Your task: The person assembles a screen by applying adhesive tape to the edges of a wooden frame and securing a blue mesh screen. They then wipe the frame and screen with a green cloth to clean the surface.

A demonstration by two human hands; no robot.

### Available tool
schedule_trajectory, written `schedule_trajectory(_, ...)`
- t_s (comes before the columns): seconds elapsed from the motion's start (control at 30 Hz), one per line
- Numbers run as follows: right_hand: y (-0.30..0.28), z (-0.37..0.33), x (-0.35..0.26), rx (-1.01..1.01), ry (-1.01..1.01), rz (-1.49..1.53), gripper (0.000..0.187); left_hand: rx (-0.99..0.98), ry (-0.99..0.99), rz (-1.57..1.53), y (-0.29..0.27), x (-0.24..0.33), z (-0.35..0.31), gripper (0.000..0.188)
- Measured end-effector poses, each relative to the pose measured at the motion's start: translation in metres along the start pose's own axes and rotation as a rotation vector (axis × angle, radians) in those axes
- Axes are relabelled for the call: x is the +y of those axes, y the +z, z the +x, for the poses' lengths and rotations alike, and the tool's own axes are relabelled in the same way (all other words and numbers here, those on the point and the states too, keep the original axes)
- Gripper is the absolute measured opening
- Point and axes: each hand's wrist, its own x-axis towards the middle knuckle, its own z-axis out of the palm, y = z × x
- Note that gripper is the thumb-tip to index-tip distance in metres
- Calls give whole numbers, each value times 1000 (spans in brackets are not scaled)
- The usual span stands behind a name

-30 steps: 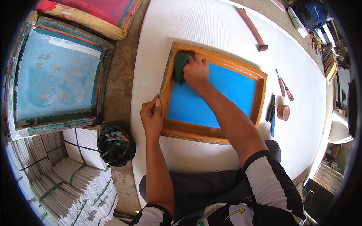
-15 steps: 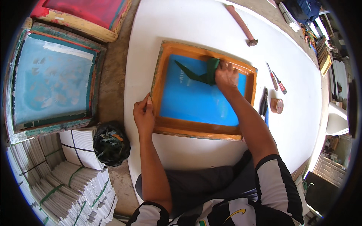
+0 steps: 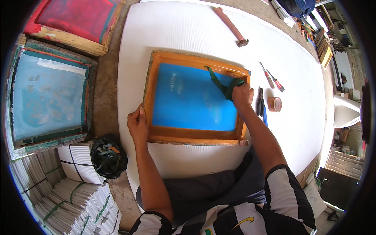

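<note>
A screen-printing frame [image 3: 188, 134] with orange-brown wooden sides lies on the white table. A bright blue mesh [image 3: 184, 105] fills it. My left hand [image 3: 138, 122] pinches the frame's outer left edge, fingers closed. Over the mesh's right side, my right hand [image 3: 243, 96] is closed round a bunched dark green cloth [image 3: 228, 90]. A loose strip of the cloth trails away to the far left across the mesh. The part inside my right palm is hidden.
A hammer [image 3: 231, 26] lies beyond the frame. Screwdrivers [image 3: 274, 79], black-handled pliers [image 3: 260, 102] and a tape roll [image 3: 274, 104] lie right. Left are another screen [image 3: 51, 98], a red screen [image 3: 70, 19], a black plastic bag [image 3: 109, 156] and stacked white sheets [image 3: 74, 192].
My right hand has moved with the green cloth from the frame's far side to its right side, nearer me. The view has shifted slightly; my left hand keeps its hold on the left edge.
</note>
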Motion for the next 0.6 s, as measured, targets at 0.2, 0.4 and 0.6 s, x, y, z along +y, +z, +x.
schedule_trajectory(0.2, 2, -64, -11, -127, -9, 24, 20, -9, 6, 90, -2, 8, -2, 35)
schedule_trajectory(0.4, -7, -112, -13, -271, -26, 102, 18, 26, 51, 131, 2, -5, 1, 35)
schedule_trajectory(0.6, -14, -139, -6, -434, -75, 228, 15, 35, 41, 162, 3, -1, 1, 36)
